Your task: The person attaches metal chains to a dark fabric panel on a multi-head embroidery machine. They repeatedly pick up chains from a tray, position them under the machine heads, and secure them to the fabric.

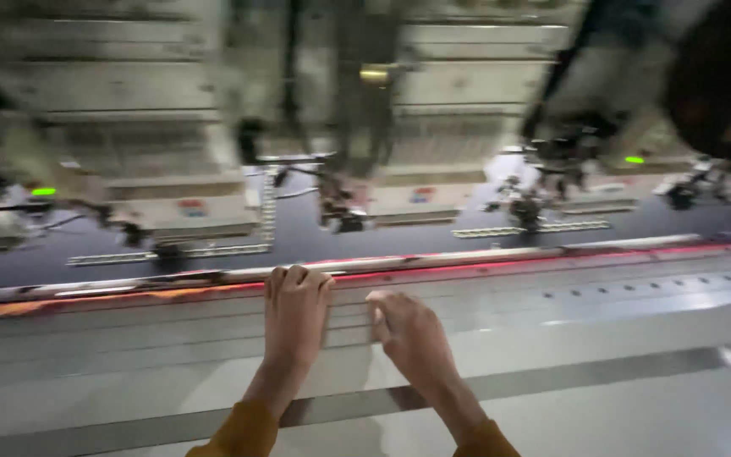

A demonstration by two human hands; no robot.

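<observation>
A long multi-head embroidery machine fills the upper part of the view, blurred, with green indicator lights and a dark bed under the heads. In front of it runs a grey metal table, and along its far edge lies a long frame rail with a red strip glowing beside it.

Both hands are on this edge. The left hand has its fingers curled over the rail – it seems to grip it. The right hand lies just beside it on the grey surface, fingers bent loosely; if it grips anything I cannot tell.

I judge the step is pressing or adjusting the rail at this place – the next move would need a steady push with fingers kept on the near side of the rail.

The embroidery heads hang close behind the rail, and another person's dark head is at the upper right.
</observation>
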